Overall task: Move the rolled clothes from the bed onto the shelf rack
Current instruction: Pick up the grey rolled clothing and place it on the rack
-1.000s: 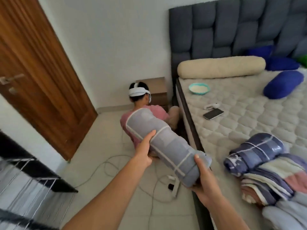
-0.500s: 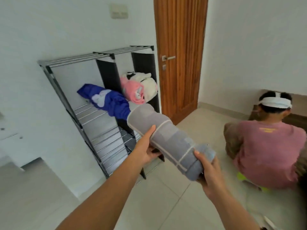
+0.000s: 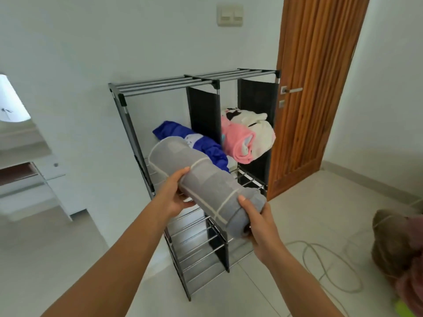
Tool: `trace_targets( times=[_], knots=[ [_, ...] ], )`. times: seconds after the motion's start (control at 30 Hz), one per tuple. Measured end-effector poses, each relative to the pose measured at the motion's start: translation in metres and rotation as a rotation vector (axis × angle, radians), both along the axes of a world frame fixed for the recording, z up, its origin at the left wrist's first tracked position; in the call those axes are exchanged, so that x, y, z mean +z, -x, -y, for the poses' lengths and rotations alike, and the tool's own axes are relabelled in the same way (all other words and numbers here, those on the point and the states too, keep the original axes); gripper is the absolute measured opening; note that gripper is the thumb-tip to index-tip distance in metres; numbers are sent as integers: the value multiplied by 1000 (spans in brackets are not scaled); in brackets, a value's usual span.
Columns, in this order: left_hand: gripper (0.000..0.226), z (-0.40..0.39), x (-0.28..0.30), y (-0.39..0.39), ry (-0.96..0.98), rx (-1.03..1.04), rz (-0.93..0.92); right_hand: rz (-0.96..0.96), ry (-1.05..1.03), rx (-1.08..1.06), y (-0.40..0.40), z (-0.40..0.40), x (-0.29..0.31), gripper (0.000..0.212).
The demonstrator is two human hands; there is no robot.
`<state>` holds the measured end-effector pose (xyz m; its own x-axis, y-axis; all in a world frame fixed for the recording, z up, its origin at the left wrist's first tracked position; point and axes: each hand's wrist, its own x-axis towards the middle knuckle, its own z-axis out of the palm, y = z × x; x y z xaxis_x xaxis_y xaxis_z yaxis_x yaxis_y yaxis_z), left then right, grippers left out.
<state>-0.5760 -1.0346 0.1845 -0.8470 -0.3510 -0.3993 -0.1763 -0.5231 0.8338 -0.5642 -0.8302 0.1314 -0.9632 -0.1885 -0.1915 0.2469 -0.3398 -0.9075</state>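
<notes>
Both my arms reach forward from the bottom of the frame, forearms bare, converging on one grey roll [image 3: 206, 186]. My left hand [image 3: 172, 197] cups the roll from below near its middle, thumb up over the near side, fingers tucked underneath. My right hand [image 3: 257, 221] grips the near end, thumb on top, palm wrapped round the butt of the roll. So both hands are closed on the grey roll, carried in the air, tilted with the far end higher and to the left. Just beyond my hands stands the shelf rack [image 3: 194, 82], metal bars with black side panels. On its upper tier past the roll lies a blue roll [image 3: 201, 143]; right of it, in the next compartment, a pink and white roll [image 3: 247, 136]. Wooden door [image 3: 313, 88] right of the rack. Cable [image 3: 332, 268] on the floor, right of my right hand.
</notes>
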Motion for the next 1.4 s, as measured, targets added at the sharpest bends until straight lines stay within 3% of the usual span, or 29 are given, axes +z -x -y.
trace_targets(
  times=[0.4, 0.6, 0.77, 0.87, 1.0, 1.13, 1.4],
  knots=[
    [65, 65, 14, 106, -13, 130, 53, 23, -15, 97, 114, 79, 7, 52],
    [68, 108, 25, 141, 26, 190, 109, 63, -65, 99, 143, 132, 4, 82],
    [87, 131, 16, 172, 208, 288, 139, 96, -27, 182, 159, 174, 4, 58],
    [91, 132, -3, 177, 334, 236, 185, 67, -133, 220, 166, 196, -8, 68],
    [101, 137, -13, 179, 304, 219, 283, 65, -153, 226, 173, 209, -19, 81],
    [102, 139, -9, 183, 271, 176, 351, 27, -124, 225, 180, 209, -22, 70],
    [96, 156, -11, 189, 365, 257, 242, 81, -76, 300, 190, 228, -16, 68]
  ],
)
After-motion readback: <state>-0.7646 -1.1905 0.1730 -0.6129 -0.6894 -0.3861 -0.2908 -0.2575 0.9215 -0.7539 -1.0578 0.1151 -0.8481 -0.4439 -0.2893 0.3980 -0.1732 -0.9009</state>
